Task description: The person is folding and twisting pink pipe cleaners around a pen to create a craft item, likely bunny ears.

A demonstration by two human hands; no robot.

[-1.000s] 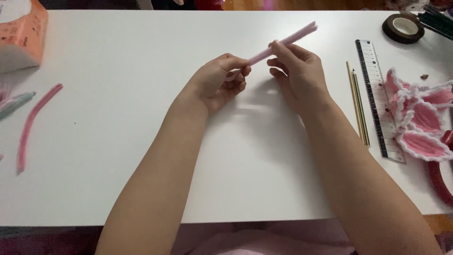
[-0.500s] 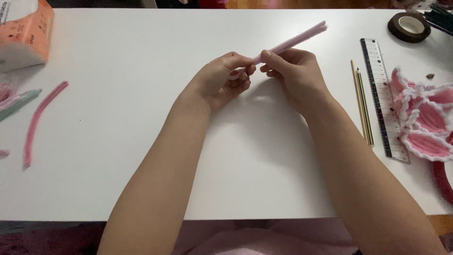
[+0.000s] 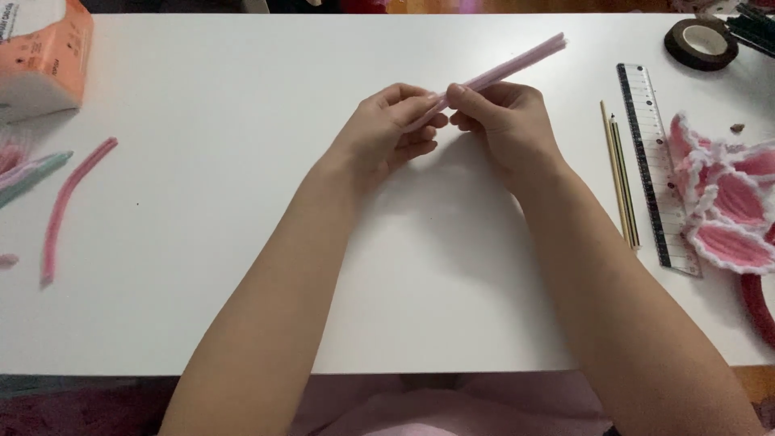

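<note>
I see both sets of fingertips pinched shut on the pale pink pipe cleaner bundle [image 3: 504, 71]: left hand [image 3: 387, 129] grips its near end, right hand [image 3: 504, 121] clamps just beside it. Hands almost touching, raised over the middle of the white table [image 3: 242, 97]. Bundle sticks out up and right past my right hand. Right side: two thin gold sticks [image 3: 620, 173], clear ruler [image 3: 655, 161], fuzzy pink-white ears [image 3: 726, 202], tape roll [image 3: 701, 42]. Left side: loose pink pipe cleaner [image 3: 69, 206], orange tissue pack [image 3: 40, 56].
</note>
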